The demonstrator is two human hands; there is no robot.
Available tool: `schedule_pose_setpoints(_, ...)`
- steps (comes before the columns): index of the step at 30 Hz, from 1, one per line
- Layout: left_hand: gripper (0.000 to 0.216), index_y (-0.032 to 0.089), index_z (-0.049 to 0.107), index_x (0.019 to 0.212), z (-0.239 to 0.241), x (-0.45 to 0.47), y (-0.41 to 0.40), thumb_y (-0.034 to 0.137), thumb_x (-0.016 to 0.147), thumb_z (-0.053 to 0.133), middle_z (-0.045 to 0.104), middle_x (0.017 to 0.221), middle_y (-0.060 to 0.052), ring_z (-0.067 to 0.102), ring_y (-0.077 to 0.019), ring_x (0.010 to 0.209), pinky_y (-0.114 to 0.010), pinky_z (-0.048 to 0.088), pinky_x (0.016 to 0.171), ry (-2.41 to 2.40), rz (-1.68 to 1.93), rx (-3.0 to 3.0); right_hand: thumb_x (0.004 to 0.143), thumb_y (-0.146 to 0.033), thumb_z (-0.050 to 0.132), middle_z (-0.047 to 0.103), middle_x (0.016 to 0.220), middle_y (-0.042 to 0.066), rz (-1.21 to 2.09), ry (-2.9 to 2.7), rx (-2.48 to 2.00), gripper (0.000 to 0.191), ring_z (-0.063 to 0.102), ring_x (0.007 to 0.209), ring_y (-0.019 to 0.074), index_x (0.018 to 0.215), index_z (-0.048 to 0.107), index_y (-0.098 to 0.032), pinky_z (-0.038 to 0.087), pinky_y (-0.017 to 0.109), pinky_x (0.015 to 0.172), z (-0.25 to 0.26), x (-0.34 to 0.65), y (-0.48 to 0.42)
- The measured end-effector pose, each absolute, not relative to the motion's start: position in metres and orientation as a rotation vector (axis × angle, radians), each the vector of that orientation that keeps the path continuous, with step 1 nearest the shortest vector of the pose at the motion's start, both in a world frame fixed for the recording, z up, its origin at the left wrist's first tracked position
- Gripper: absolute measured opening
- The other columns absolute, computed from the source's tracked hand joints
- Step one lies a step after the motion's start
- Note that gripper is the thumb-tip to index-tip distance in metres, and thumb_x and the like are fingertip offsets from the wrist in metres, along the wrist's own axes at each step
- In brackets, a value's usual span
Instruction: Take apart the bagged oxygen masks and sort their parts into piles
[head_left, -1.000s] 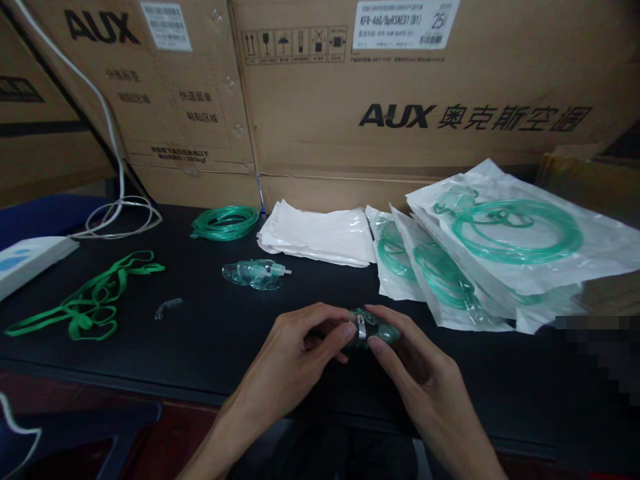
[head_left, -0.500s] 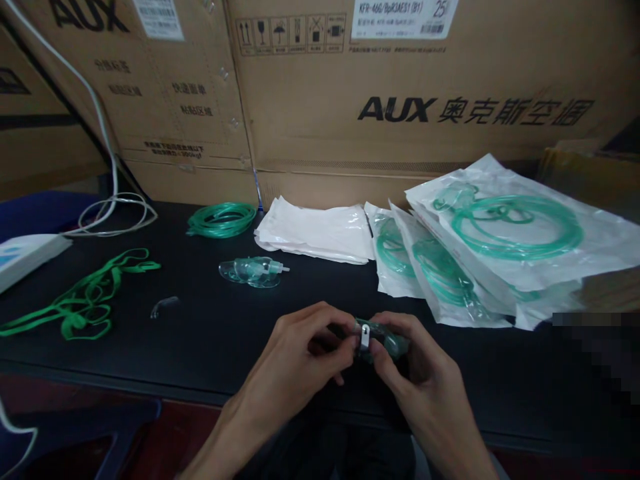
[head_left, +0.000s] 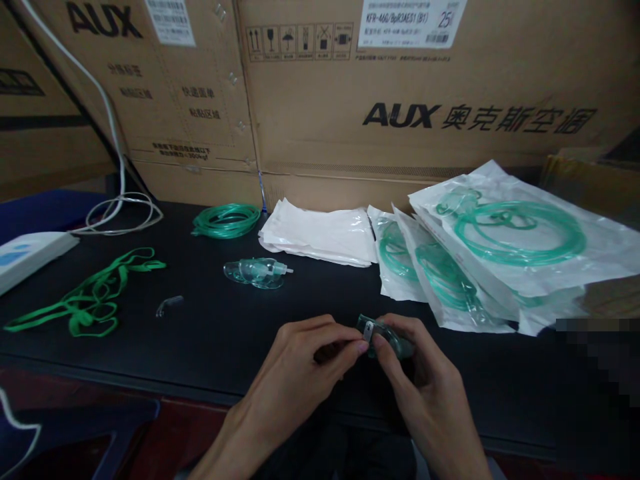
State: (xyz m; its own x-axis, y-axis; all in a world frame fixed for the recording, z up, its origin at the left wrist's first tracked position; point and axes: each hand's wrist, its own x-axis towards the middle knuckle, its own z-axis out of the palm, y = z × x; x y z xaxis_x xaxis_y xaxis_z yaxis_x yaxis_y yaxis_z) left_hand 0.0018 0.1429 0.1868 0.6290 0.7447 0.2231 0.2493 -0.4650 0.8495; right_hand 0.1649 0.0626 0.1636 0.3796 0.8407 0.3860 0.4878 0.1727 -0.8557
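Both my hands meet over the near part of a black table [head_left: 210, 333]. Between them is a small clear green mask [head_left: 395, 340] with a metal strip on its edge. My left hand [head_left: 305, 363] pinches that edge with thumb and forefinger. My right hand [head_left: 420, 387] wraps round the mask from the right, thumb pressed by the strip. A second clear mask [head_left: 257, 272] lies on the table farther back, apart from both hands.
Green straps [head_left: 90, 300] lie at the left, a short clear tube piece [head_left: 169, 305] beside them. A green tubing coil [head_left: 226, 220], flat white bags [head_left: 320, 233] and several sealed packs of green tubing [head_left: 500, 247] lie behind. Cardboard boxes [head_left: 400, 100] wall the back. A white device [head_left: 30, 257] sits far left.
The mask has turned slightly in my hands and shifted a little right; the metal strip now sits between my two thumbs. Nothing on the table has moved.
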Motion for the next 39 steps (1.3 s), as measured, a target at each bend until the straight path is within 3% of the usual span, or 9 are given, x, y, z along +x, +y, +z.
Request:
schedule_pose_setpoints(5,0.019,0.026,0.079,0.1,0.1853,0.0007,0.1426,0.037,0.1,0.064,0.066,0.077,0.003,0.061,-0.008,0.06,-0.019,0.047,0.059,0.76,0.737,1.919,0.1,-0.029,0.06,0.072,0.107,0.002,0.348,-1.292,-1.476,0.013,0.069,0.101,0.0178,0.109,0.069,-0.027,0.053,0.025,0.086,0.166,0.1635,0.0629)
schedule_pose_setpoints(12,0.022,0.023,0.078,0.1,0.185,0.0024,0.1393,0.037,0.101,0.061,0.066,0.079,0.003,0.059,-0.0064,0.054,-0.018,0.047,0.054,0.741,0.743,1.884,0.099,-0.025,0.062,0.074,0.097,0.002,0.261,-1.338,-1.473,0.01,0.07,0.085,0.0168,0.1,0.071,-0.027,0.054,0.024,0.075,0.1693,0.1635,0.0629)
schedule_pose_setpoints(23,0.023,0.023,0.076,0.1,0.1882,0.0023,0.1383,0.037,0.103,0.058,0.064,0.083,0.003,0.057,-0.005,0.054,-0.018,0.046,0.055,0.709,0.714,1.917,0.098,-0.02,0.061,0.073,0.09,-0.001,0.192,-1.372,-1.471,0.012,0.07,0.081,0.0146,0.097,0.07,-0.028,0.054,0.021,0.073,0.1681,0.163,0.0611)
schedule_pose_setpoints(27,0.014,0.026,0.074,0.1,0.1848,0.0014,0.1408,0.036,0.1,0.064,0.063,0.083,0.004,0.059,-0.0079,0.063,-0.02,0.047,0.061,0.743,0.727,2.04,0.097,-0.02,0.061,0.071,0.089,-0.001,0.197,-1.355,-1.468,0.011,0.069,0.08,0.0133,0.097,0.069,-0.027,0.053,0.018,0.071,0.1698,0.1631,0.0613)
schedule_pose_setpoints(29,0.015,0.027,0.07,0.107,0.1827,0.0003,0.1422,0.037,0.096,0.07,0.066,0.093,0.003,0.062,-0.0099,0.07,-0.022,0.05,0.065,0.792,0.777,2.089,0.098,-0.022,0.061,0.072,0.089,0.0,0.228,-1.361,-1.475,0.01,0.07,0.08,0.0139,0.096,0.069,-0.026,0.053,0.019,0.071,0.1699,0.1633,0.0609)
schedule_pose_setpoints(32,0.023,0.03,0.065,0.122,0.1823,-0.0014,0.1433,0.031,0.099,0.066,0.066,0.128,0.0,0.067,-0.0149,0.104,-0.027,0.053,0.09,0.714,0.829,2.231,0.098,-0.025,0.061,0.073,0.089,0.001,0.241,-1.362,-1.497,0.009,0.071,0.079,0.0154,0.096,0.071,-0.025,0.055,0.02,0.071,0.1684,0.1639,0.0595)
schedule_pose_setpoints(34,0.026,0.031,0.063,0.128,0.1836,-0.0023,0.1435,0.025,0.104,0.058,0.063,0.141,0.001,0.061,-0.0167,0.123,-0.032,0.046,0.107,0.588,0.83,2.366,0.097,-0.026,0.062,0.076,0.09,0.002,0.222,-1.356,-1.512,0.01,0.073,0.08,0.0165,0.098,0.072,-0.025,0.057,0.021,0.072,0.1669,0.1647,0.0588)
schedule_pose_setpoints(39,0.039,0.028,0.059,0.134,0.1848,-0.0046,0.1453,0.028,0.097,0.07,0.069,0.137,0.001,0.061,-0.0186,0.127,-0.034,0.044,0.11,0.527,0.821,2.534,0.099,-0.032,0.061,0.079,0.095,0.003,0.23,-1.349,-1.566,0.014,0.077,0.081,0.0167,0.1,0.073,-0.025,0.059,0.02,0.073,0.164,0.167,0.0591)
